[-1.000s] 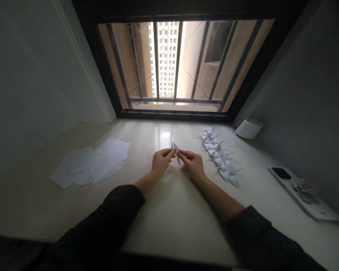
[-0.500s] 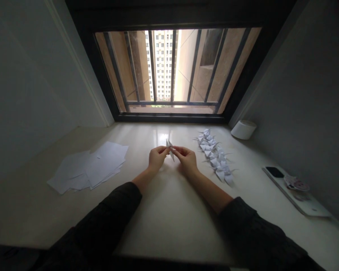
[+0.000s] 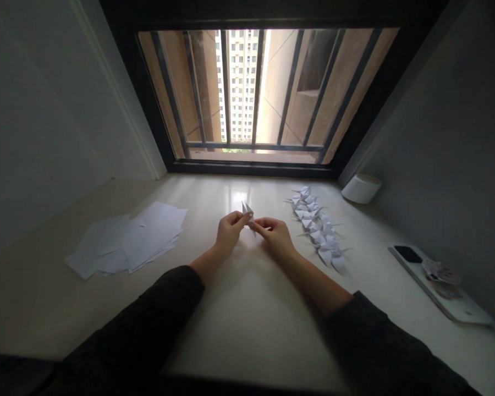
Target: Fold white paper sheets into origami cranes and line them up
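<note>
A small piece of folded white paper is held upright between my two hands, with a pointed tip rising above the fingers and another pointing down. My left hand pinches its left side. From the right, my right hand grips its lower part between thumb and fingers. The fingertips hide the middle of the folds. Several finished paper cranes stand in close rows to the right of my right hand.
Loose white paper sheets lie overlapping on the left of the pale sill. At the right are a white cylindrical object and a phone with a grip on its back. A barred window is behind.
My right hand has slid slightly down and right along the folded paper. The paper has turned, showing more of its upper face. The camera view has shifted slightly.
</note>
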The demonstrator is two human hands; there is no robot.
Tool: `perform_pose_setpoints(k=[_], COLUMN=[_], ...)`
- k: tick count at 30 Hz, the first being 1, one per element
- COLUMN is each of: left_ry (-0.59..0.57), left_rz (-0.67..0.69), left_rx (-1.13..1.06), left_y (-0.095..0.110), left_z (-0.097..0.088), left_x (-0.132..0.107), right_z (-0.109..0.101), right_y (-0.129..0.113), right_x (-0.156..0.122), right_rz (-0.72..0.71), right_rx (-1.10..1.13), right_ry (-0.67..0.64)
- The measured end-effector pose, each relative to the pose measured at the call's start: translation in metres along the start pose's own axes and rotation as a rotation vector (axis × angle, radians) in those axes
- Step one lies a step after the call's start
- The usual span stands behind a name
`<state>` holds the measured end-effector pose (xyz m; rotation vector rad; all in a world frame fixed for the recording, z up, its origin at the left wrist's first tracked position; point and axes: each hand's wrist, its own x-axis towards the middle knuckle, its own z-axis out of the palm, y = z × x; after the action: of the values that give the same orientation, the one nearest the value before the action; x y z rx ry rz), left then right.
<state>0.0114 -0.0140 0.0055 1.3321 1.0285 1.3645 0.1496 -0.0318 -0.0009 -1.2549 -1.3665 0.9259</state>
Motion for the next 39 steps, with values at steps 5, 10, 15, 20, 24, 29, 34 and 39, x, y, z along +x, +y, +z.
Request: perform_pose_setpoints(k=[5,10,15,20,24,29,34,39], left_ry=[0.018,-0.014,-0.042,-0.006,0.006,0.009,-0.005,0.001], left_rz=[0.017,0.000,-0.045,-0.109,-0.134,-0.175,-0.131,-0.080], left_rx=[0.030,0.039,0.002,-0.048,-0.097,-0.156,-0.143,-0.073], left_y=[0.002,0.002,0.001,0.001,0.000,0.000,-0.001,0.002], left_z=[-0.001,-0.002,-0.004,-0.007,-0.007,-0.008,-0.008,-0.006], left_x=[-0.001,-0.001,0.003,0.006,0.007,0.008,0.007,0.005], right_z=[-0.001,0.000,-0.001,-0.003,-0.004,-0.004,-0.005,-0.003], right_y=[0.001,0.004,0.006,0.007,0.008,0.009,0.007,0.000], right_x=[0.000,0.002,0.003,0.004,0.004,0.004,0.002,-0.006], right_rz=[-0.007,-0.005,-0.016,-0.015,-0.026,-0.029,-0.100,-0.311], right_rx=[-0.010,0.024,0.051,0.169,0.226,0.238,0.135,-0.089], right_ry=[-0.012,-0.058,-0.060,-0.124,-0.194,-0.209,-0.199,-0.135])
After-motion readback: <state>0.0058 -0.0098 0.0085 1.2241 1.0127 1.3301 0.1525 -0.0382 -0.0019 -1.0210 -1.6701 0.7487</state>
